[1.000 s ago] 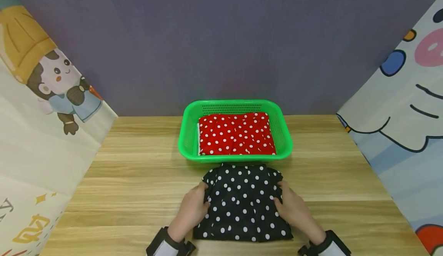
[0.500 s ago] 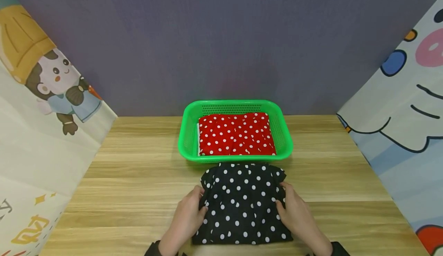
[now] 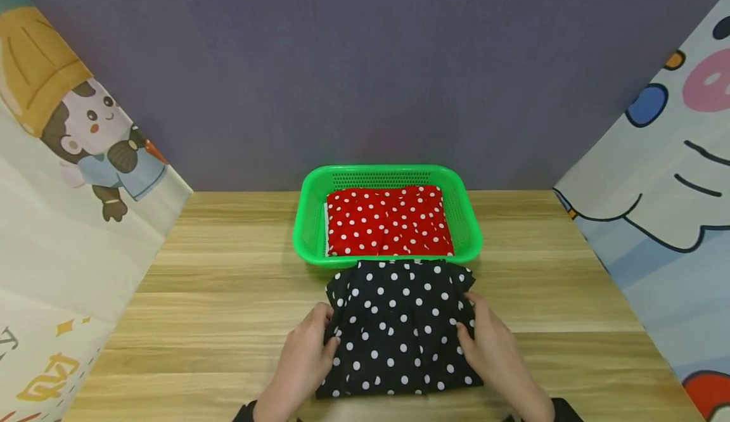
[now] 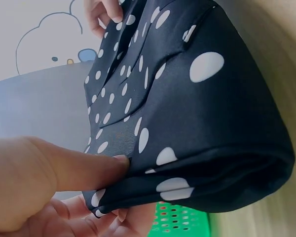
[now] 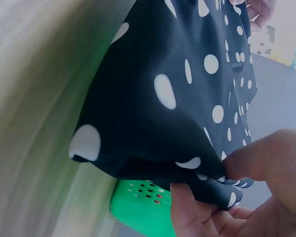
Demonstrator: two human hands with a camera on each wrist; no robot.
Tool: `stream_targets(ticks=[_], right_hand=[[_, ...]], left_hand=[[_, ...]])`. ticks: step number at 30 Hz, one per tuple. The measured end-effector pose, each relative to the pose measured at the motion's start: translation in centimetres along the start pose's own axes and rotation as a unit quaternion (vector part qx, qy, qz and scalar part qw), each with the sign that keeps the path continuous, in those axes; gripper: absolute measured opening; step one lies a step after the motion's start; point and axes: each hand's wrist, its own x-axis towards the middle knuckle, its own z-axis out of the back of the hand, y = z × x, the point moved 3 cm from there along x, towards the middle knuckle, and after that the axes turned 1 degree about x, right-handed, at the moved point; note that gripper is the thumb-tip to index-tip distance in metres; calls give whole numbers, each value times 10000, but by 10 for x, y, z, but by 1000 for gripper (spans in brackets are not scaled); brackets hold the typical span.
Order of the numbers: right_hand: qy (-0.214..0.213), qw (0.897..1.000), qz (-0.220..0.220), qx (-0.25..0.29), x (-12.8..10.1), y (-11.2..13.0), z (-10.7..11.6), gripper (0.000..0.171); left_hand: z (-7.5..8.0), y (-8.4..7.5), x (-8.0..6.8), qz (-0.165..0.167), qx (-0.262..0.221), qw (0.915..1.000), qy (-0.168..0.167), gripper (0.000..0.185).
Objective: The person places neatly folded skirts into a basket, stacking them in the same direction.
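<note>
A folded black cloth with white polka dots [image 3: 399,333] is held up off the table between both hands, in front of the basket. My left hand [image 3: 305,352] pinches its left edge, thumb on top and fingers beneath, as the left wrist view shows. On the opposite edge my right hand [image 3: 493,346] pinches the folded layers the same way; the thumb [image 5: 259,160] lies over the fabric. The cloth's far edge overlaps the near rim of a green plastic basket [image 3: 304,219]. Inside the basket lies a folded red cloth with white dots [image 3: 390,222].
The light wooden table [image 3: 228,251] extends to both sides of the basket. Behind it rises a dark grey wall [image 3: 365,73]. Cartoon-printed panels [image 3: 68,232] stand at the left and right.
The black polka-dot cloth has risen in both hands, and its far edge has moved forward over the basket's near rim. The basket and the red cloth have stayed put.
</note>
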Motion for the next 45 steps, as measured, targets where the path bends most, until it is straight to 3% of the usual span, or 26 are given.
stream_targets(ticks=[5,15,23,35,45], right_hand=[[-156,9998,120,-5,7,4,5,57],[-65,10000,-7,27,30,7,12,56],[86,9995,110,278,50,8,13,56],[371,9979,344,414,90,8,27,53],[564,9966,341,496,116,5,35,52]], left_hand=[[6,-2,7,-70,69,9999,-93,38],[16,-8,28,-320,123,9978,-572,39],[20,-5,49,-381,19,9970,-677,38],[31,-9,84,-163,-196,9985,-490,35],[41,-12,109,-251,-329,9982,-440,32]])
